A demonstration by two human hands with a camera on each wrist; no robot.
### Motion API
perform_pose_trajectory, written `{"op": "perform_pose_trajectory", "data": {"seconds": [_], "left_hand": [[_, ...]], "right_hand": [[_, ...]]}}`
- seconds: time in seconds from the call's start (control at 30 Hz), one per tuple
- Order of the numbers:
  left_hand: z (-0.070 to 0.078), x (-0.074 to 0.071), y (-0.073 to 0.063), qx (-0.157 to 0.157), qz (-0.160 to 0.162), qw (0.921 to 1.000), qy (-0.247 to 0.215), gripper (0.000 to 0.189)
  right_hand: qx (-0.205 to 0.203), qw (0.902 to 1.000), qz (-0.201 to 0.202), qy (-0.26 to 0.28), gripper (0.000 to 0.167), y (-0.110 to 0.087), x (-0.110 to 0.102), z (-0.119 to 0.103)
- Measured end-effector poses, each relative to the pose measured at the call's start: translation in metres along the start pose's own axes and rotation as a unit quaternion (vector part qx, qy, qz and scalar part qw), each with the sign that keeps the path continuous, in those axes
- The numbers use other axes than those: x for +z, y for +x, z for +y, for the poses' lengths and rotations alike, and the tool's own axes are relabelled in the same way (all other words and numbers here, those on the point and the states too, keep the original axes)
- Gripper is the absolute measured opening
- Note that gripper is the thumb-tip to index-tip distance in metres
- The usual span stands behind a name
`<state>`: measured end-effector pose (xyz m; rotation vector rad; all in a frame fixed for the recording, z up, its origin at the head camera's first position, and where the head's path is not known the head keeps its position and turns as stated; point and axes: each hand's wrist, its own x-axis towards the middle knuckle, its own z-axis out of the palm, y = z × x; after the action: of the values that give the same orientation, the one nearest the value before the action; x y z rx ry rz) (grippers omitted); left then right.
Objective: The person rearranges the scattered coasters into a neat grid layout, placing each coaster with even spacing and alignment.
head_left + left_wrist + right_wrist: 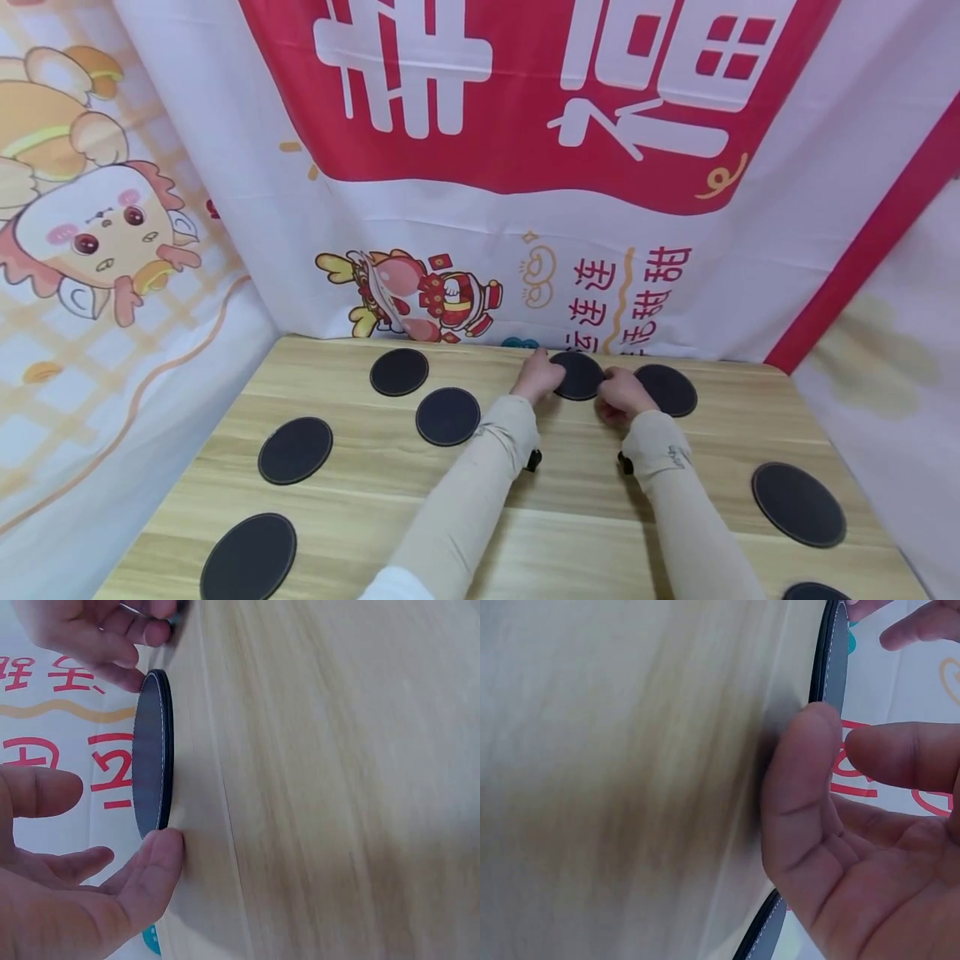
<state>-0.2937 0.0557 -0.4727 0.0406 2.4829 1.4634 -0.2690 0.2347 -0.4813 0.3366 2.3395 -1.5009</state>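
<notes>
A round black coaster (577,377) with a pale stitched edge lies at the far side of the wooden table, between my two hands. My left hand (538,377) touches its left edge with the fingertips. In the left wrist view, that thumb stands apart from the coaster (153,754). At the right edge my right hand (624,393) touches the coaster with a fingertip. The right wrist view shows the right hand (862,847) with its thumb held away from the finger at the rim. Part of the coaster is hidden behind that finger.
Another black coaster (666,390) lies just right of my right hand. More lie on the table (570,542): one (448,416) near my left forearm, several further left, and one (798,504) at the right. A printed cloth (450,208) hangs along the back edge.
</notes>
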Motion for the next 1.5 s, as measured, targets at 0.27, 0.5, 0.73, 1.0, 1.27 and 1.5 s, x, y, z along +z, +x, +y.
{"op": "perform_pose_trajectory", "data": {"seconds": [0.27, 0.5, 0.73, 1.0, 1.27, 1.5], "left_hand": [[-0.012, -0.002, 0.004, -0.002, 0.041, 0.9981, -0.045, 0.050], [-0.013, -0.011, 0.002, 0.031, 0.067, 0.9841, -0.161, 0.044], [-0.011, -0.040, -0.023, 0.068, 0.007, 0.9615, -0.266, 0.044], [-0.023, -0.067, -0.055, 0.087, -0.048, 0.9692, -0.226, 0.054], [-0.031, -0.086, -0.081, 0.099, -0.093, 0.9674, -0.214, 0.067], [-0.045, -0.101, -0.100, 0.111, -0.105, 0.9676, -0.201, 0.069]], "right_hand": [[-0.007, 0.9974, 0.017, 0.070, 0.023, 0.002, 0.005, 0.004], [-0.040, 0.9869, 0.057, 0.146, 0.037, -0.010, 0.010, 0.002], [-0.075, 0.9715, 0.033, 0.222, 0.052, -0.036, 0.014, -0.011], [-0.126, 0.9662, -0.003, 0.225, 0.057, -0.062, 0.028, -0.021], [-0.153, 0.9647, -0.015, 0.214, 0.054, -0.078, 0.052, -0.027], [-0.150, 0.9693, -0.046, 0.189, 0.061, -0.093, 0.067, -0.032]]}}
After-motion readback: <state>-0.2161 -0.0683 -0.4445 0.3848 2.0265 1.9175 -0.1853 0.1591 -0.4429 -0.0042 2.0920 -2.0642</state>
